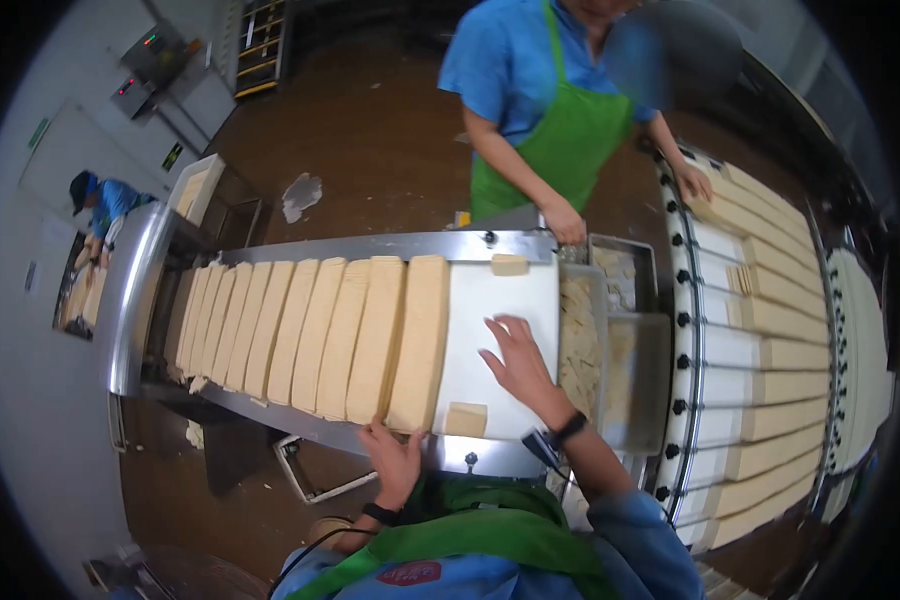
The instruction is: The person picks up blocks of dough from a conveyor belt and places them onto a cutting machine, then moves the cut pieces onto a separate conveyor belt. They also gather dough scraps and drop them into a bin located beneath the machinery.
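Note:
Long pale-beige stacks, seemingly of thin layered sheets, lie side by side across a white belt [500, 300]. My left hand [395, 465] touches the near end of the rightmost stack [420, 340], its fingers apart around the corner by the neighbouring stack [375, 340]. Over the bare white surface to the right hovers my right hand [520, 365], fingers spread, holding nothing. A small cut block [466, 419] lies below it near the close edge. Another small piece [509, 265] sits at the far edge.
Opposite me stands a co-worker in a green apron [560, 140], one hand [565, 222] by the conveyor's corner, the other on stacks at the right conveyor [700, 250]. Bins with scraps [580, 340] stand between the conveyors. Another person [110, 205] works at far left.

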A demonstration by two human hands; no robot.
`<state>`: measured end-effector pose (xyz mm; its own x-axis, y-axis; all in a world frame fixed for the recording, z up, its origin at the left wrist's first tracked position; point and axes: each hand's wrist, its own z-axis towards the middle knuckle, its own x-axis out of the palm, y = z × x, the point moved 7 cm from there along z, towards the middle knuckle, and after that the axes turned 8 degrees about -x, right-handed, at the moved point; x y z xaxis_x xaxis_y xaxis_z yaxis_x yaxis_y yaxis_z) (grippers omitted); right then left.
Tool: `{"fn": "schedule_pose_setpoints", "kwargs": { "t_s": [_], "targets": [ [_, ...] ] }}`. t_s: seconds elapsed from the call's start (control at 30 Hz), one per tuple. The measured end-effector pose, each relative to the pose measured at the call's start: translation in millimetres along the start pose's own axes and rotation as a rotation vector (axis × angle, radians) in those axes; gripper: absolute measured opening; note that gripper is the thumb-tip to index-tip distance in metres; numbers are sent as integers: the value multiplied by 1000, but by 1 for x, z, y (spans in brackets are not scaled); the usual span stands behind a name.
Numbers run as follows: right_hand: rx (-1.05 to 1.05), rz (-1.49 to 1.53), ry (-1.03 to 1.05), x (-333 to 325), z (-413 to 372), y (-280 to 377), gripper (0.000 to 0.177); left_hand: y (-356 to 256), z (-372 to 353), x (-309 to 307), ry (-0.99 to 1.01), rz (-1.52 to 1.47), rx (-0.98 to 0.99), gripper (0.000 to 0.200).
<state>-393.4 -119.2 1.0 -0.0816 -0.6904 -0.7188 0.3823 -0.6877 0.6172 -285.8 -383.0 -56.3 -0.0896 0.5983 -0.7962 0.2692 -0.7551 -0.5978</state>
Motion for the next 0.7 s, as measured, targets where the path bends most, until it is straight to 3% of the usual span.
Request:
{"fn": "schedule_pose_setpoints", "kwargs": {
  "t_s": [0.17,0.3,0.5,0.63,0.7],
  "targets": [
    [-180,-141,53,82,117,-27,50,-3,2,23,56,-102,-82,89],
    [-76,-411,237,117,156,-47,45,-12,10,33,59,-118,-166,89],
    [68,-570,323,123,166,-54,49,-32,15,33,73,-35,-201,87],
    [10,-515,217,108,148,-62,54,-45,22,36,87,45,-211,86],
    [117,-442,212,84,119,-85,56,-52,25,37,108,79,-192,84]
  ]
}}
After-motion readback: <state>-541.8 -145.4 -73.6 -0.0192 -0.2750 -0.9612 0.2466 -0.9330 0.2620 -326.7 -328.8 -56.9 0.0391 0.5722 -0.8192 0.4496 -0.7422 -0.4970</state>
